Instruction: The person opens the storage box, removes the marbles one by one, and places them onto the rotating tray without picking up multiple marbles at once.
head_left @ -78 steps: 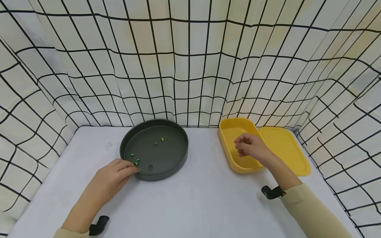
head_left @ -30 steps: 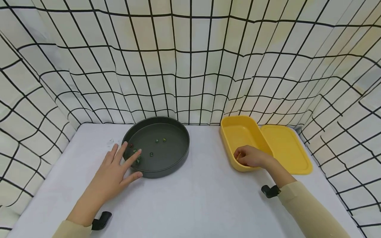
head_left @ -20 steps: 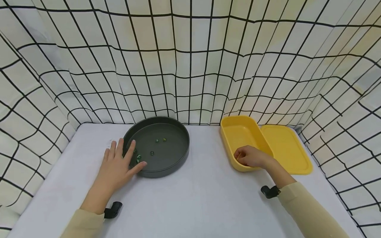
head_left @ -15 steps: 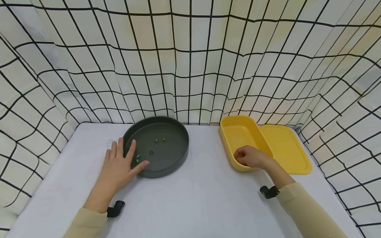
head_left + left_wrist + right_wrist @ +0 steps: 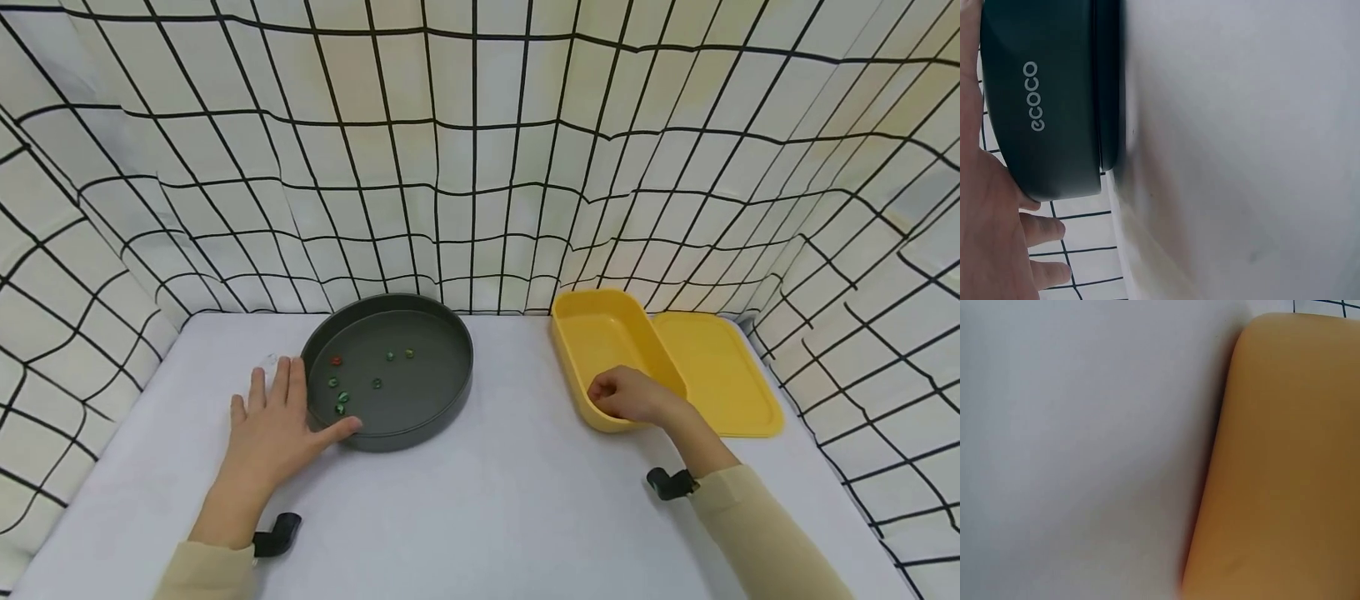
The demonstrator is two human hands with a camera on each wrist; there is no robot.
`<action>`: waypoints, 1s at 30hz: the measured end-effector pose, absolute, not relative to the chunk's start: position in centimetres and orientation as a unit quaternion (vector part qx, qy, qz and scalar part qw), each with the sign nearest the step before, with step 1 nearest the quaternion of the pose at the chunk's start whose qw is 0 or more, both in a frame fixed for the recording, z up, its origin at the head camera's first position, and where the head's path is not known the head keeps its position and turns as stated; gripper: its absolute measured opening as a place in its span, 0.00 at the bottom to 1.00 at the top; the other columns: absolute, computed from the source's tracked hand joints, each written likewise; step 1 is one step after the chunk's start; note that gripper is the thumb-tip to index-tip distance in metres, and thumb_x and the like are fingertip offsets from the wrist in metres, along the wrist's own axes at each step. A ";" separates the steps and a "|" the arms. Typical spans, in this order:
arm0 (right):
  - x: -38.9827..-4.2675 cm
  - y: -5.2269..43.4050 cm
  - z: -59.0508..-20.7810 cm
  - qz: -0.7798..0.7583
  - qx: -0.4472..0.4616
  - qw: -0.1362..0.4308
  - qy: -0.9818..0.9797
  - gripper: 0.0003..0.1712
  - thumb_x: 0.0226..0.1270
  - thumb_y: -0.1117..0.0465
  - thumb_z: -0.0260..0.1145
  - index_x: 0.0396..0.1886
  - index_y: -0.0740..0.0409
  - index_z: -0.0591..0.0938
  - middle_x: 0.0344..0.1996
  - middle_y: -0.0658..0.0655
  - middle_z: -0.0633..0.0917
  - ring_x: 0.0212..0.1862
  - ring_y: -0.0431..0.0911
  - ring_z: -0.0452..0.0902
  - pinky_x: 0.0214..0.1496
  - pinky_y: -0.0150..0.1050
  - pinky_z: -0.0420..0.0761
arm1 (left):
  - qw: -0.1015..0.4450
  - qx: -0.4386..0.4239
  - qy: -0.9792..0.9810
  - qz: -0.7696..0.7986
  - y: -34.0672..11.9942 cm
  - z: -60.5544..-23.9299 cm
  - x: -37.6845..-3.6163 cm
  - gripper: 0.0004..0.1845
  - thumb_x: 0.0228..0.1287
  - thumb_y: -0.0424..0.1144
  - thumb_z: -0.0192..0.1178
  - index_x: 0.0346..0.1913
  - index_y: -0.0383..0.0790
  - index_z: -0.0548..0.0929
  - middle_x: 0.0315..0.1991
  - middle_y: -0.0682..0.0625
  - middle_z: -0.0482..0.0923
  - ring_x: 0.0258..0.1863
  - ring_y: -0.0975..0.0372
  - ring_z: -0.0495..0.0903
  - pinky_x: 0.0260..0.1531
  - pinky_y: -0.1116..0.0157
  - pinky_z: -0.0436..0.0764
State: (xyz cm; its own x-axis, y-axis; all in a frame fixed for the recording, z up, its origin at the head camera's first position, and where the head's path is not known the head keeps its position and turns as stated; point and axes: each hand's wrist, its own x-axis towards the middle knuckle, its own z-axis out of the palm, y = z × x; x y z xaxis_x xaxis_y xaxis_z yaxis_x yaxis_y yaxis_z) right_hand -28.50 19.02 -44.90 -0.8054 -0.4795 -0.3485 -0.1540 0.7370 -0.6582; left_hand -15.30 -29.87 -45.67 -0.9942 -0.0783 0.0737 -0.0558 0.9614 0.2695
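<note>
A dark grey round pan (image 5: 420,429) stands at the back left of the white table (image 5: 487,500). It holds several small marbles, mostly green (image 5: 342,397), plus one red (image 5: 335,360). My left hand (image 5: 285,412) lies flat on the table at the pan's near left. Its fingers are straight and its thumb touches the pan's wall. The left wrist view shows that wall (image 5: 1035,94) with a logo, and my fingers (image 5: 1047,228) beside it. My right hand (image 5: 626,393) rests with curled fingers over the near rim of an open yellow box (image 5: 600,333). What the hand holds is hidden.
The box's yellow lid (image 5: 712,375) lies flat against its right side. Grid-patterned cloth walls (image 5: 480,167) close in the table at the back and on both sides. The right wrist view shows only the yellow box's outer wall (image 5: 1285,456) and bare table (image 5: 1085,425).
My left hand drew its fingers out of the pan and now lies flat on the table beside it, uncovering the red marble. My right hand came down from above the box to its near rim.
</note>
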 end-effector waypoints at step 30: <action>-27.4 12.4 -40.1 -0.651 -0.088 0.052 0.752 0.18 0.70 0.54 0.68 0.48 0.63 0.79 0.45 0.64 0.85 0.44 0.55 0.83 0.47 0.39 0.87 | -0.028 0.038 -0.985 -0.165 -29.9 -46.0 -15.4 0.71 0.55 0.80 0.51 0.77 0.32 0.26 0.66 0.18 0.61 0.63 0.29 0.65 0.52 0.34 0.73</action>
